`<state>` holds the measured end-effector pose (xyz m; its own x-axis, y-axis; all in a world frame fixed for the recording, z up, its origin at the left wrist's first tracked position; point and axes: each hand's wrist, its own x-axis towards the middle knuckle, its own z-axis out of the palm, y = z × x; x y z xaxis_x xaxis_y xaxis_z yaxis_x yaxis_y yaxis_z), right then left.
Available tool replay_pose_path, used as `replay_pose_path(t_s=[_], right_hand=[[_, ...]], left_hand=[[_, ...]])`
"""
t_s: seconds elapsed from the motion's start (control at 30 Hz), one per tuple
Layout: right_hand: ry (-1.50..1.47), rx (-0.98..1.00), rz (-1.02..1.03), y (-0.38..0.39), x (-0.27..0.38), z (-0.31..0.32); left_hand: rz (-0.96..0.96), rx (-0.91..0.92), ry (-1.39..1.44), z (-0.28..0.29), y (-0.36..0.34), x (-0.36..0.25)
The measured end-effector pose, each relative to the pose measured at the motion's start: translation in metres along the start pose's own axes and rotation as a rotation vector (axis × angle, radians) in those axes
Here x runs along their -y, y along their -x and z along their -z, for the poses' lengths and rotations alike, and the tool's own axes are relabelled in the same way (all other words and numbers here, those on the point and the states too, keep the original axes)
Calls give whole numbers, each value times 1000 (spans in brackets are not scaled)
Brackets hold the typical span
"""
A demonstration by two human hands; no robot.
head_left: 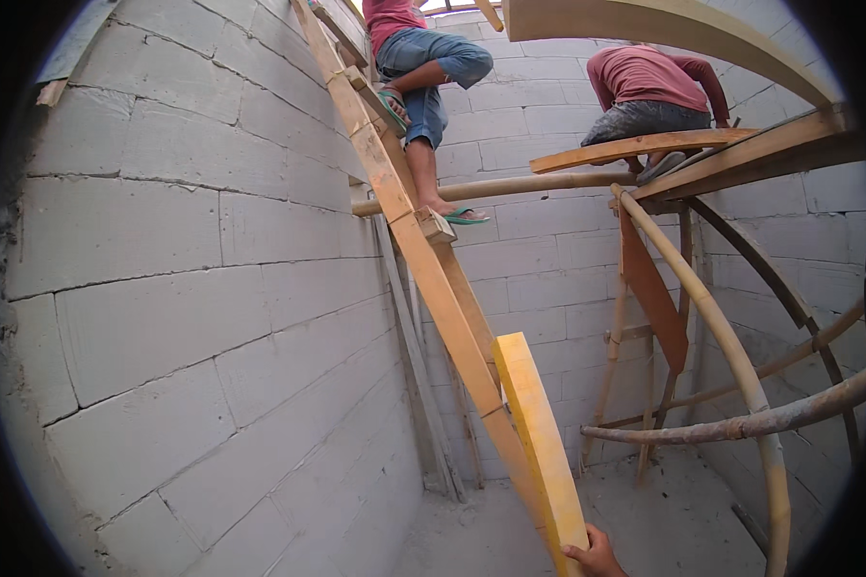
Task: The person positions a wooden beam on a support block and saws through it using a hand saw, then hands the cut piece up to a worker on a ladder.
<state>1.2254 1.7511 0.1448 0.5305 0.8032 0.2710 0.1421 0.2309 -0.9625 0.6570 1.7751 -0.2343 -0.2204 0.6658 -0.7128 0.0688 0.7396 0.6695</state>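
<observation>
My right hand (597, 556) comes in at the lower edge and grips the lower end of a yellow wooden beam (536, 433). Its thumb presses across the near face. The beam stands tilted, its top leaning to the left, close beside a wooden ladder (431, 274) and overlapping it in view. Whether the two touch, I cannot tell. My left hand is out of the picture. Higher on the ladder a person (423, 82) in blue shorts has one green sandal (467, 216) on a rung and the other leg bent.
Another person (649, 82) crouches on raised planks (770, 159) at upper right. A bamboo pole (548, 181) spans behind the ladder; another bamboo pole (726, 327) and a pipe-like pole (741, 426) cross at right. A block wall (144, 221) rises at left. A large board (683, 21) juts overhead.
</observation>
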Motion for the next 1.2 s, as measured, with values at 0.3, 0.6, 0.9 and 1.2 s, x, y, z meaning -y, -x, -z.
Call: replay_pose_path(t_s=[0.3, 0.6, 0.9, 1.2], right_hand=[[508, 238, -8, 138, -32, 37], [772, 618, -174, 269, -32, 76], [841, 185, -487, 435, 1, 116], [690, -851, -1070, 611, -17, 86]], left_hand=[[-619, 561, -837, -165, -9, -61], [-666, 955, -1043, -329, 118, -60], [-586, 1164, -1176, -347, 211, -54], [-729, 1406, -688, -437, 326, -101]])
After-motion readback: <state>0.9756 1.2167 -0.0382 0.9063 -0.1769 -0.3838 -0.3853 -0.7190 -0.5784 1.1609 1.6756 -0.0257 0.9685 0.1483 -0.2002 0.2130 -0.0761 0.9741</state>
